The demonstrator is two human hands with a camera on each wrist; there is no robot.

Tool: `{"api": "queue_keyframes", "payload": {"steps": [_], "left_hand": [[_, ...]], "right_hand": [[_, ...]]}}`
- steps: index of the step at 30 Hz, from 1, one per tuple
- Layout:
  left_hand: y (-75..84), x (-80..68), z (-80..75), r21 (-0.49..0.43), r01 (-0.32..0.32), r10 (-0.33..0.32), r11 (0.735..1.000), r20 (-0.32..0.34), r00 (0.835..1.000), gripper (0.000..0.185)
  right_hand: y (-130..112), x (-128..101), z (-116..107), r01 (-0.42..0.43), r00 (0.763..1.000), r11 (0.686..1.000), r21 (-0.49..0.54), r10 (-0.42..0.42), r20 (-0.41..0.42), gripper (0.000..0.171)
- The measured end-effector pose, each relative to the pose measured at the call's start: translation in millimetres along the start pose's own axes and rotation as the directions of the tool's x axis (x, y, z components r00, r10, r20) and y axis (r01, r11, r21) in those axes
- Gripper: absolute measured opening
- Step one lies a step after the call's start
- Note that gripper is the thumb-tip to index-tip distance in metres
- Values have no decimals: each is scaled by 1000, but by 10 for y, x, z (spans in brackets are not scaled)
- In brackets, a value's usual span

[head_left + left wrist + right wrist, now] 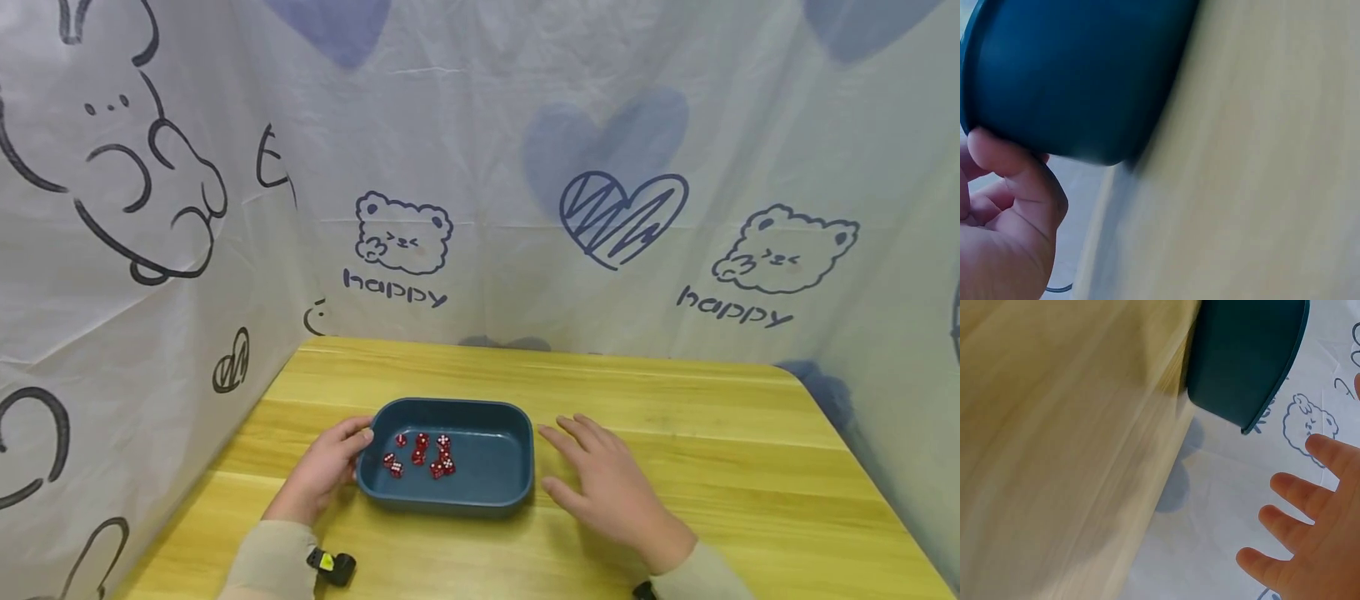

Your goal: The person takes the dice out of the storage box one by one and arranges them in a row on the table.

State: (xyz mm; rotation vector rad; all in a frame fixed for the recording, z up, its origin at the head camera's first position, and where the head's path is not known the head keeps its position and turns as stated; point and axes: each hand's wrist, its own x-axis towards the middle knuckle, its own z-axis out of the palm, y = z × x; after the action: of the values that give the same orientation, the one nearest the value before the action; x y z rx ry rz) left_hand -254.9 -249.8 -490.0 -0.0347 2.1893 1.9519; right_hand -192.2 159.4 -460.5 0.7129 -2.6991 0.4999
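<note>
Dark-teal rounded-rectangular tray (491, 460) with white-pipped red cubic dice (418, 457) is sitting at the frame's lower centre; left hand (327, 467) is gripping its left end; right hand (611, 487), fingers spread, is hovering near its right.

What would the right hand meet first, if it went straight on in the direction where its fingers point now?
Most likely the blue tray, near its far right corner. The right hand seems just short of it, but its height against the tray is unclear; it might pass above.
</note>
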Motion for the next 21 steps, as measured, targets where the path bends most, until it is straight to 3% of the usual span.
{"api": "queue_keyframes", "payload": {"steps": [4,21], "left_hand": [[-61,40,18,-57,-17,19,998,30,999,46],[-199,44,52,-165,-36,40,986,23,999,48]], "right_hand": [[-46,41,1,3,1000,1000,0,-3,21,64],[-294,367,83,-17,982,993,115,-5,190,58]]}}
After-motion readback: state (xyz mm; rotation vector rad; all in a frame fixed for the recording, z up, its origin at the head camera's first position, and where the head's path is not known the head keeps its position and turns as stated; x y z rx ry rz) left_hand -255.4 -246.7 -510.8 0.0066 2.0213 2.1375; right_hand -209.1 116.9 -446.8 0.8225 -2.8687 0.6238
